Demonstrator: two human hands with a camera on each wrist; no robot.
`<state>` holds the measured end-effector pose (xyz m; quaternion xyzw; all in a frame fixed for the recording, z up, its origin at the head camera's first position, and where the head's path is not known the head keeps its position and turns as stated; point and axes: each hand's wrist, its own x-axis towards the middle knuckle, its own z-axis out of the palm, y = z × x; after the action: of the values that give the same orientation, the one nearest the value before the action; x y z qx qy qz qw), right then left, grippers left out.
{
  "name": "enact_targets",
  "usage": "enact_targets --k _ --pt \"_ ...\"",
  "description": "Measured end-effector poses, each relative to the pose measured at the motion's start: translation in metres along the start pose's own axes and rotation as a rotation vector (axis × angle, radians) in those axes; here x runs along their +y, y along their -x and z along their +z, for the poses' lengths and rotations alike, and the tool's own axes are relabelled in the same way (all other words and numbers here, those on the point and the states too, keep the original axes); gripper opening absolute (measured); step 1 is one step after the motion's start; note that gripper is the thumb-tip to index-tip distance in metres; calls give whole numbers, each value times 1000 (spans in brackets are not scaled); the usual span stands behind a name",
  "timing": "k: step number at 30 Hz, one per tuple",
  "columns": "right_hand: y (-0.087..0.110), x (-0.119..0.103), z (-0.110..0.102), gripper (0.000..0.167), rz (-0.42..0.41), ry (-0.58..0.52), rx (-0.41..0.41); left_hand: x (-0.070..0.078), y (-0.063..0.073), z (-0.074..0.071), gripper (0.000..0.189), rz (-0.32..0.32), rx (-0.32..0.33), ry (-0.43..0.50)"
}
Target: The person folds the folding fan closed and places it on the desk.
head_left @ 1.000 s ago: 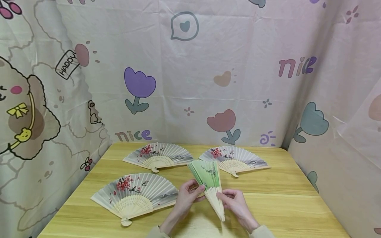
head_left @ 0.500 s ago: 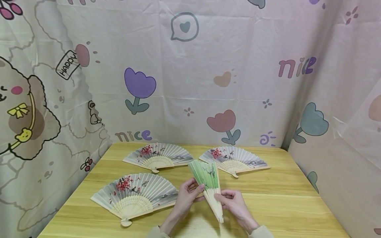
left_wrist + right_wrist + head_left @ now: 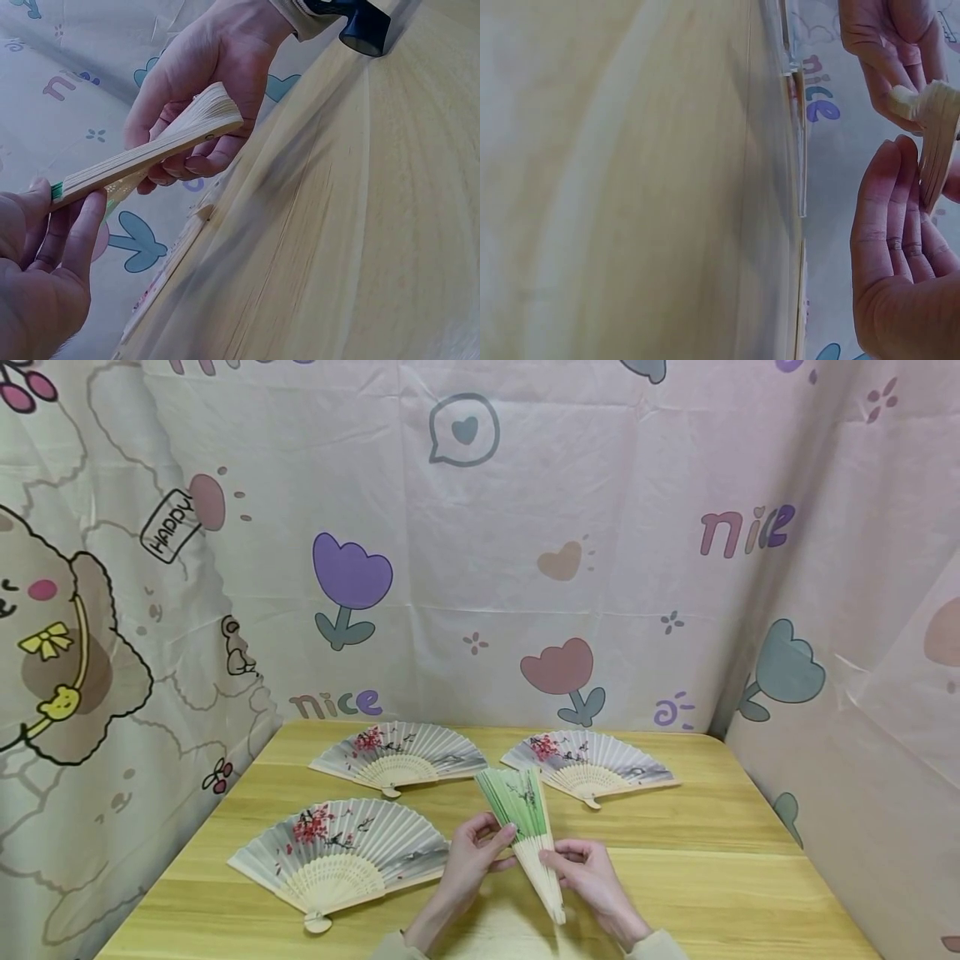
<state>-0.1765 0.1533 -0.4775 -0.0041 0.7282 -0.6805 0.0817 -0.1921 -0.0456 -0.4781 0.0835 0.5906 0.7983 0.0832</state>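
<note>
A green folding fan point(image 3: 517, 810), partly spread, is held up in front of me with its pivot end pointing down toward me. My left hand point(image 3: 472, 864) pinches its left edge, thumb on the front where green cloth meets pale ribs. On the other edge my right hand point(image 3: 592, 881) grips the ribs lower down, thumb lying across them. In the left wrist view the stacked ribs point(image 3: 150, 154) run between both hands, away from the table. The right wrist view catches the fan's pivot end point(image 3: 939, 142) beside the right fingers point(image 3: 889, 217).
Three spread white-grey fans with red blossoms lie on the wooden table point(image 3: 675, 877): one front left point(image 3: 337, 877), one back left point(image 3: 393, 768), one back right point(image 3: 588, 777). A printed curtain point(image 3: 465, 568) surrounds the table. A black object point(image 3: 365, 30) shows by the right sleeve.
The green fan has narrowed a little, its right edge drawing leftward. Its pivot end has shifted slightly left and down, with the right thumb moving left along; the left hand stays put.
</note>
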Motion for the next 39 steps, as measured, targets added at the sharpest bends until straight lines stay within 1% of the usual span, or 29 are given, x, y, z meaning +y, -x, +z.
enact_targets --k 4,9,13,21,25,30,34,39 --pt "0 0 1 35 -1 -6 0 0 0 0 43 -7 3 0" --pt "1 0 1 36 -10 -4 -25 0 0 0 46 5 3 -16" --pt "2 0 1 35 -18 6 -37 -1 0 0 46 -1 5 -20" --pt "3 1 2 32 -32 14 -29 -2 0 1 42 -24 20 -22" --pt "3 1 2 34 -50 12 -23 -3 1 1 42 -18 10 -17" --pt "3 2 4 32 -50 -2 3 -4 1 1 41 -1 -1 -15" --pt "3 2 4 32 -44 -14 14 -4 0 1 43 -10 20 -3" --pt "4 3 5 35 -50 -35 -11 -4 -2 1 46 -21 51 -8"
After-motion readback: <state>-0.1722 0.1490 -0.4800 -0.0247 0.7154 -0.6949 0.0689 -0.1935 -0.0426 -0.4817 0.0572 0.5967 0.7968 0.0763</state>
